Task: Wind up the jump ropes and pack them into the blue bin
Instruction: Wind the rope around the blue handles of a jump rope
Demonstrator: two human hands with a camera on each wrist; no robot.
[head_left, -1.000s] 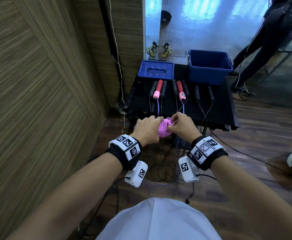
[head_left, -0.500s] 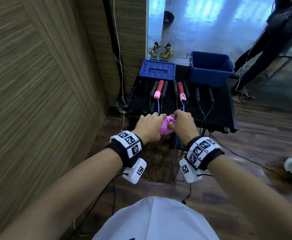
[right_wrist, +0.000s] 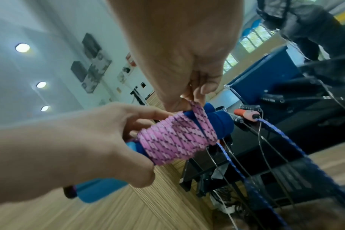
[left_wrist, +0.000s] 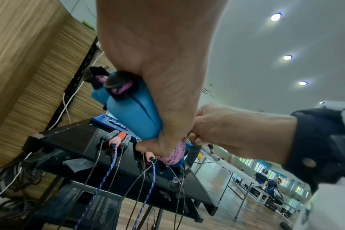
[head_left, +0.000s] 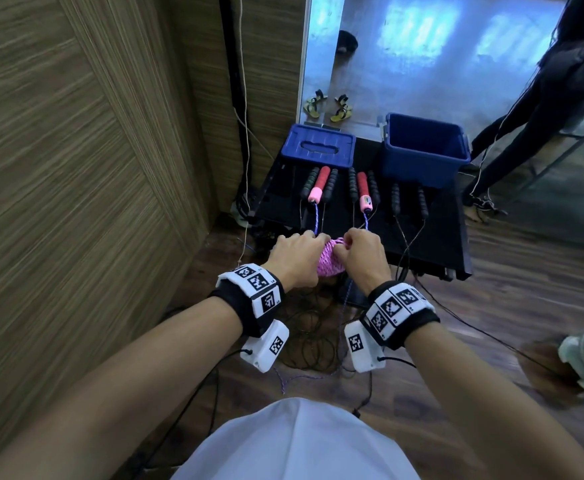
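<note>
pink rope (right_wrist: 173,140) is being wound round the blue handles (right_wrist: 217,123) at frame centre, gripped by the left hand (right_wrist: 100,140); its last turn is pinched by the right hand (right_wrist: 187,65); tucking, then the blue bin (head_left: 425,150) at upper right, seems due next.

Rope handles (head_left: 359,188) are lying in a row across the worktop (head_left: 436,237), standing between its near edge and the open blue bin (head_left: 425,147). A wood wall (head_left: 75,168) is closing off the left; cables (head_left: 311,341) are cluttering the floor.

Pink black-flecked rope (right_wrist: 175,140) on blue handles (right_wrist: 217,119)
</note>
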